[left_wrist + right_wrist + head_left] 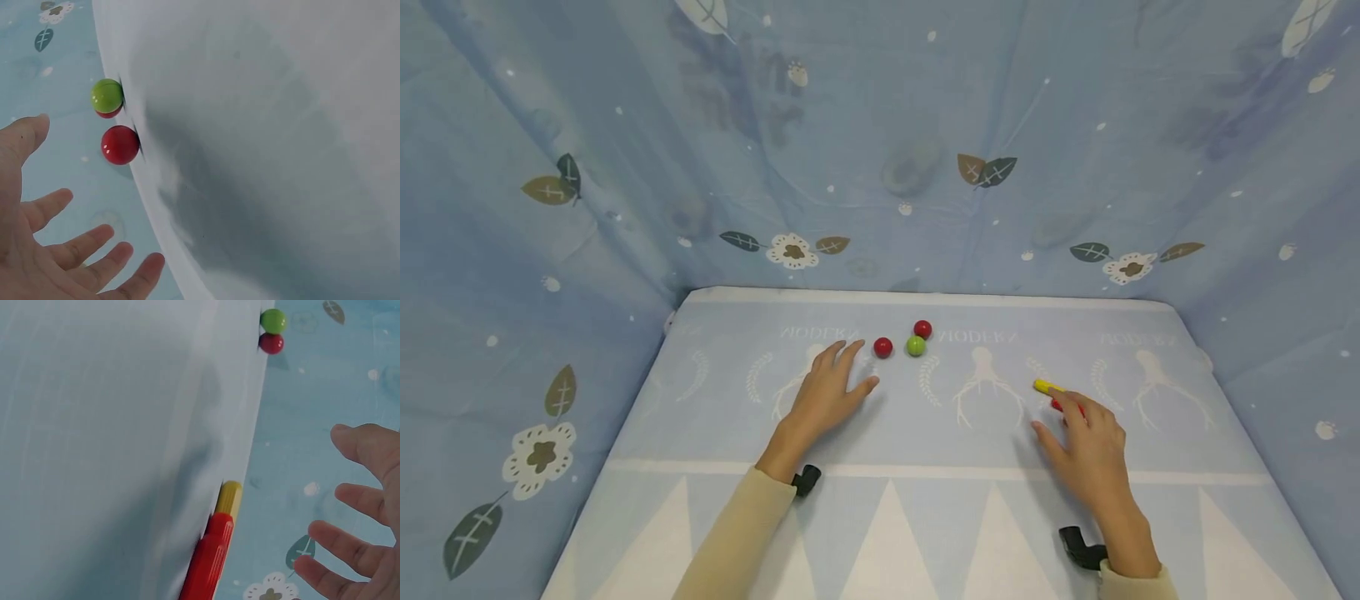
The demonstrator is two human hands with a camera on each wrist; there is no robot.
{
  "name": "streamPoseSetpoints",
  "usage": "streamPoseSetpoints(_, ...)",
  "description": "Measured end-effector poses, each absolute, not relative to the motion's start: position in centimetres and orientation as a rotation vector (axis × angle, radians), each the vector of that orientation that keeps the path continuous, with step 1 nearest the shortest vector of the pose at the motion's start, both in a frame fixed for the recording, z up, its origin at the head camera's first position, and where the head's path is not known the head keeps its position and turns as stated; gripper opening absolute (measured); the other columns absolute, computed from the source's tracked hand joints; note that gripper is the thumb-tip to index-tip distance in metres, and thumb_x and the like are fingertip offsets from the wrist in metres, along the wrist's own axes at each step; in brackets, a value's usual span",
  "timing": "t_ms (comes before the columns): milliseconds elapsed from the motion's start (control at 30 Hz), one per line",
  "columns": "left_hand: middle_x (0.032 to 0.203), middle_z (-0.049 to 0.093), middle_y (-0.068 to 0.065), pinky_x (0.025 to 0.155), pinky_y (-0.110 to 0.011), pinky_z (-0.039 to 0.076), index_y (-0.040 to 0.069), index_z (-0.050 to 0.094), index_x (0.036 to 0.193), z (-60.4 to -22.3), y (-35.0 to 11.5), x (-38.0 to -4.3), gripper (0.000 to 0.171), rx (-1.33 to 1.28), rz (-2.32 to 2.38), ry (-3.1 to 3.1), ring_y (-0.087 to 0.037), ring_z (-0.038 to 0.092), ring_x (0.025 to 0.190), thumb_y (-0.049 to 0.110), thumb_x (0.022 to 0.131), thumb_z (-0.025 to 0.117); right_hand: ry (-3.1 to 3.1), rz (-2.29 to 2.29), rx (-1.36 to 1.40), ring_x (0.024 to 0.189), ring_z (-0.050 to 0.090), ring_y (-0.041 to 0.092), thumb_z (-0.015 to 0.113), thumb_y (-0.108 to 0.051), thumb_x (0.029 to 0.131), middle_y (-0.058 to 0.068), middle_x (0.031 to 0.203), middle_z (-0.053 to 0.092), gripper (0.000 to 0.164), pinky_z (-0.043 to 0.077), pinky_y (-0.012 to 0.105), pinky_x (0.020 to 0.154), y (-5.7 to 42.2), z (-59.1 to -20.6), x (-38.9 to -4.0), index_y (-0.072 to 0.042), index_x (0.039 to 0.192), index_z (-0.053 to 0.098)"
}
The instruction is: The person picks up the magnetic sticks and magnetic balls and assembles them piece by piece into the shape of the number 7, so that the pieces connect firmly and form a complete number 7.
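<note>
My left hand hovers over the cloth with its fingers spread and nothing in them. Just right of its fingertips lies a glossy red ball. Beyond it, a green ball sits close to a second red ball; in the left wrist view the green ball mostly hides that one. My right hand is above a yellow marker and a red marker, partly covering both. The right wrist view shows the red marker beside the yellow one, with the loosely spread fingers apart from them.
A pale blue patterned cloth covers the table. Blue printed fabric hangs along the back and both sides. A black wrist mount sticks out from the right wrist, and another from the left.
</note>
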State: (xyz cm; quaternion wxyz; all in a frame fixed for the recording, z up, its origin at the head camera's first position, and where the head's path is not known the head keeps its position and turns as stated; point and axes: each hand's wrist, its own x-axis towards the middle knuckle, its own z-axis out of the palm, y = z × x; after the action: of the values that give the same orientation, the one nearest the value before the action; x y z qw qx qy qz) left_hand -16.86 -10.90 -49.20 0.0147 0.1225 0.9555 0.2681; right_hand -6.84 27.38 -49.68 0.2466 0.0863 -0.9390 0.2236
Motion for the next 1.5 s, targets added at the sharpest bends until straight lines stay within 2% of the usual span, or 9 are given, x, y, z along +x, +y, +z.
streamPoseSetpoints(200, 0.152, 0.038, -0.015, 0.109, -0.053, 0.034, 0.019, 0.039, 0.153, -49.7, -10.5, -18.4, 0.070, 0.388, 0.943, 2.938, -0.034, 0.036, 0.139, 0.050, 0.096, 0.063, -2.604, 0.683, 0.129, 0.114, 0.047, 0.051, 0.084, -0.014, 0.078, 0.024, 0.123, 0.056, 0.057, 0.030, 0.069, 0.087, 28.3, -49.9, -6.7, -0.003, 0.129, 0.061)
streamPoseSetpoints(367, 0.150, 0.039, -0.013, 0.110, -0.049, 0.034, 0.017, 0.039, 0.153, -50.2, -10.2, -19.2, 0.069, 0.379, 1.009, 2.907, -0.031, 0.038, 0.138, 0.047, 0.096, 0.065, -2.621, 0.737, 0.076, 0.113, 0.046, 0.051, 0.083, -0.012, 0.081, 0.026, 0.122, 0.055, 0.055, 0.029, 0.069, 0.088, 29.0, -50.2, -6.6, -0.003, 0.130, 0.060)
streamPoseSetpoints(567, 0.149, 0.039, -0.016, 0.109, -0.050, 0.034, 0.017, 0.041, 0.152, -50.3, -9.6, -20.2, 0.067, 0.373, 1.042, 2.887, -0.034, 0.040, 0.137, 0.045, 0.096, 0.065, -2.631, 0.818, 0.021, 0.112, 0.045, 0.052, 0.080, -0.010, 0.084, 0.028, 0.123, 0.055, 0.049, 0.029, 0.068, 0.088, 29.6, -50.4, -6.7, 0.000, 0.128, 0.060)
streamPoseSetpoints(833, 0.147, 0.045, -0.013, 0.109, -0.048, 0.036, 0.016, 0.045, 0.150, -50.3, -8.8, -21.7, 0.064, 0.389, 1.025, 2.856, -0.030, 0.043, 0.136, 0.044, 0.096, 0.066, -2.680, 0.967, -0.142, 0.104, 0.051, 0.046, 0.075, -0.007, 0.090, 0.029, 0.117, 0.055, 0.041, 0.041, 0.060, 0.086, 30.9, -50.7, -6.8, 0.008, 0.124, 0.058)
streamPoseSetpoints(1033, 0.144, 0.047, -0.013, 0.108, -0.050, 0.036, 0.016, 0.046, 0.149, -50.5, -8.3, -22.7, 0.062, 0.381, 0.974, 2.818, -0.032, 0.045, 0.133, 0.043, 0.097, 0.065, -2.782, 1.015, -0.224, 0.100, 0.053, 0.045, 0.072, -0.013, 0.093, 0.032, 0.115, 0.055, 0.041, 0.043, 0.059, 0.086, 32.2, -50.9, -6.6, 0.012, 0.122, 0.056)
streamPoseSetpoints(1300, 0.142, 0.050, -0.016, 0.104, -0.052, 0.039, 0.013, 0.047, 0.148, -50.8, -8.1, -23.8, 0.061, 0.358, 0.855, 2.792, -0.039, 0.048, 0.125, 0.041, 0.097, 0.065, -2.896, 0.931, -0.219, 0.091, 0.052, 0.041, 0.074, -0.010, 0.089, 0.032, 0.108, 0.057, 0.040, 0.046, 0.057, 0.079, 33.0, -51.2, -6.6, 0.013, 0.118, 0.059)
streamPoseSetpoints(1500, 0.137, 0.052, -0.015, 0.102, -0.051, 0.040, 0.014, 0.053, 0.143, -50.7, -8.4, -24.1, 0.052, 0.365, 0.843, 2.779, -0.037, 0.051, 0.121, 0.038, 0.098, 0.065, -2.958, 0.897, -0.261, 0.088, 0.047, 0.037, 0.074, -0.009, 0.089, 0.028, 0.100, 0.055, 0.038, 0.043, 0.050, 0.073, 33.1, -51.2, -7.0, 0.013, 0.117, 0.061)
